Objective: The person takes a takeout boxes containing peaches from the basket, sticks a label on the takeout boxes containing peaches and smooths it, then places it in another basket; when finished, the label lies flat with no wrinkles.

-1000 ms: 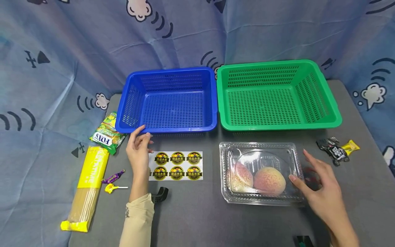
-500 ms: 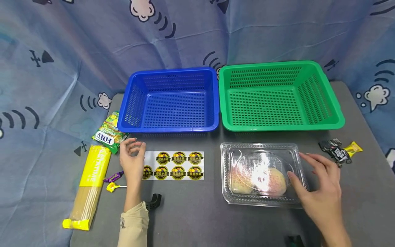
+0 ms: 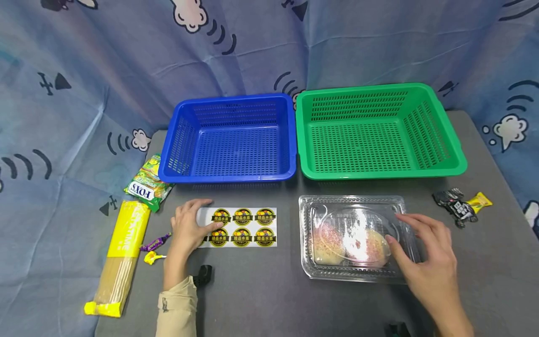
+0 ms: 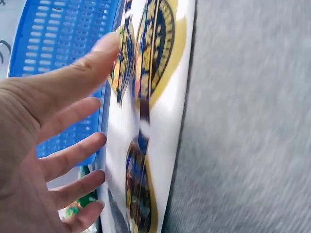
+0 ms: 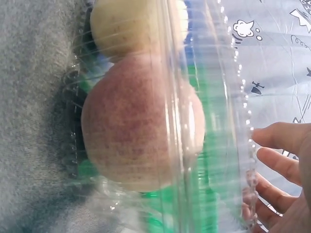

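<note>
A white sheet of round fruit stickers [image 3: 242, 236] lies on the grey table, in front of the blue basket. My left hand [image 3: 187, 227] is over its left end, thumb stretched across a sticker; the left wrist view shows the fingers [image 4: 77, 150] spread and straight along the far edge. To the right sits a closed clear plastic box [image 3: 349, 199] with two peaches inside, one on the left [image 3: 328, 245] and one on the right [image 3: 372, 250]. At the box's right side is my right hand [image 3: 429, 257], thumb and fingertips over the lid's edge, fingers extended.
A blue basket [image 3: 227, 179] and a green basket [image 3: 383, 175] stand side by side at the back. On the left lie a green candy bag [image 3: 147, 185], a noodle pack [image 3: 120, 257], a purple candy [image 3: 156, 242] and a lollipop [image 3: 151, 257]. Wrapped candies [image 3: 459, 206] lie at right.
My left hand has come away from the blue basket's front rim and down over the sticker sheet's left end, the thumb stretching out. My right hand has shifted slightly left at the plastic box.
</note>
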Available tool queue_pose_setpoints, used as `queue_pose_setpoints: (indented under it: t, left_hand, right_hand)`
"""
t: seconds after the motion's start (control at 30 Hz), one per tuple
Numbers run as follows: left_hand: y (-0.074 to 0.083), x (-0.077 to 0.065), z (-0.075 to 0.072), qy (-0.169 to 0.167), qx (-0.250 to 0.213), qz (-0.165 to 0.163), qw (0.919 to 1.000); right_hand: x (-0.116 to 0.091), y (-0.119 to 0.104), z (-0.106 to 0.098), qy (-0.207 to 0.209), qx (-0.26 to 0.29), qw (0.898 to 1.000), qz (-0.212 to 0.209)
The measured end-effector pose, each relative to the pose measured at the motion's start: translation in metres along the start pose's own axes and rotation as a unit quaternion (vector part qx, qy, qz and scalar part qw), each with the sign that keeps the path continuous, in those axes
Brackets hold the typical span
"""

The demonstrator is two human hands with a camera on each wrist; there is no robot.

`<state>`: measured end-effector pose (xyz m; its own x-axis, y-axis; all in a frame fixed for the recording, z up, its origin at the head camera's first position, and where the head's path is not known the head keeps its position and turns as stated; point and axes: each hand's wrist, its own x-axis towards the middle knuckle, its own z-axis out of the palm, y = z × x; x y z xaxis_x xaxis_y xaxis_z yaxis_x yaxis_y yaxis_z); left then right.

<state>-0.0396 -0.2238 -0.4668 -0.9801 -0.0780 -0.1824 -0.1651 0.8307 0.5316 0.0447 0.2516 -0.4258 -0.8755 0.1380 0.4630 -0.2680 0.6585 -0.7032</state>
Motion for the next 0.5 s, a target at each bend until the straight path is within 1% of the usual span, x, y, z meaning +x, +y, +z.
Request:
queue_pose_setpoints:
  t: [0.1,0.27,0.5]
  left_hand:
    - [-0.004,0.002,-0.004,-0.002,0.007,-0.008,0.9999]
    - [-0.008,0.003,-0.007,0.008,0.001,-0.018,0.9998]
    - [-0.012,0.004,-0.004,0.029,-0.042,-0.005,0.9987]
  right_hand:
    - [0.0,-0.001,0.0,-0.003,-0.004,1.0,0.003]
    - [0.0,-0.002,0.001,-0.007,-0.005,1.0,0.007]
    - [0.0,-0.001,0.004,-0.006,-0.006,1.0,0.003]
